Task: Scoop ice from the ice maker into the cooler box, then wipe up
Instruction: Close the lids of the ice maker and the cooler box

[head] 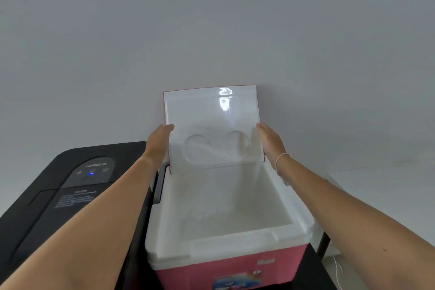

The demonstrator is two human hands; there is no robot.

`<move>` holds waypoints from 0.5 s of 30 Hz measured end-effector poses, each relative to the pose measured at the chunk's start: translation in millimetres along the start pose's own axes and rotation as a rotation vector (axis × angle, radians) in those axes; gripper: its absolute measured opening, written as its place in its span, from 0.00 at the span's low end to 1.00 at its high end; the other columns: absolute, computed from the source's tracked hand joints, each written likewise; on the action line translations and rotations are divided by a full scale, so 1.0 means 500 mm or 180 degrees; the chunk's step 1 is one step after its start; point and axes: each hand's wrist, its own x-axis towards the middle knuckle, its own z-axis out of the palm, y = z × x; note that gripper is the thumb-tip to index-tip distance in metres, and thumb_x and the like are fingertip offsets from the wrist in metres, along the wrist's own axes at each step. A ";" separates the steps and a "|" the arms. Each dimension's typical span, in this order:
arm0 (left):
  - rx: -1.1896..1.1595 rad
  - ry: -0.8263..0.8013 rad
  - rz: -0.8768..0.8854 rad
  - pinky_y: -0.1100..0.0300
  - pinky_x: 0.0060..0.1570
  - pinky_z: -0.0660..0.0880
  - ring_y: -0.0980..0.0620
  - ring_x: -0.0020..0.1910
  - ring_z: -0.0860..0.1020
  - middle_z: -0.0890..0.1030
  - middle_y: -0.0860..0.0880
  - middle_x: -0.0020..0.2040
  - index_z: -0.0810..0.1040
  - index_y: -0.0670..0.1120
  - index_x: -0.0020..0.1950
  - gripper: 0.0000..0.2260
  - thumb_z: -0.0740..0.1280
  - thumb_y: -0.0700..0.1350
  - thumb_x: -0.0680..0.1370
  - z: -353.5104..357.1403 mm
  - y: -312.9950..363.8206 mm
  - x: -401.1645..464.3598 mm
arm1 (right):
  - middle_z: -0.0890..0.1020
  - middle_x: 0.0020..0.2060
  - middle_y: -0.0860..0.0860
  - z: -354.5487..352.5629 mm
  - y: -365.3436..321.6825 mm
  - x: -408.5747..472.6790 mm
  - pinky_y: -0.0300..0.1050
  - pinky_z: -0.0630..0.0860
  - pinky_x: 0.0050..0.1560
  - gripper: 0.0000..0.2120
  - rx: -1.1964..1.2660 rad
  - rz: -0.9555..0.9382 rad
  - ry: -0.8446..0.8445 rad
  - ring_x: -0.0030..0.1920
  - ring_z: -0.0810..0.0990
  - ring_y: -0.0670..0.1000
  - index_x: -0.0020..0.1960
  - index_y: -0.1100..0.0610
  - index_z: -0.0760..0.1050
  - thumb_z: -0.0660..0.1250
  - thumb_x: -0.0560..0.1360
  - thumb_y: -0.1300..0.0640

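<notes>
A pink cooler box point(231, 268) with a white inside stands in front of me, and its white lid point(211, 113) is raised upright against the wall. My left hand point(159, 140) grips the lid's left edge. My right hand point(270, 140) grips its right edge. The inside of the box looks bright white, and I cannot tell whether ice lies in it. To the left stands a black ice maker point(70, 195) with its top shut and a small blue light point(90, 174) lit on its panel.
A plain grey-white wall point(211, 19) rises right behind the box and the ice maker. Both stand on a dark surface point(313, 263). A dark leg point(322, 247) and a pale floor point(376, 186) show at the right.
</notes>
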 end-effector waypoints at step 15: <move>-0.0289 0.0391 -0.0084 0.58 0.33 0.69 0.48 0.30 0.72 0.73 0.46 0.32 0.72 0.38 0.36 0.21 0.51 0.52 0.77 0.035 0.022 0.097 | 0.75 0.64 0.47 0.012 0.027 0.163 0.51 0.64 0.71 0.30 0.0768 0.0470 -0.0179 0.67 0.71 0.50 0.65 0.48 0.73 0.56 0.70 0.33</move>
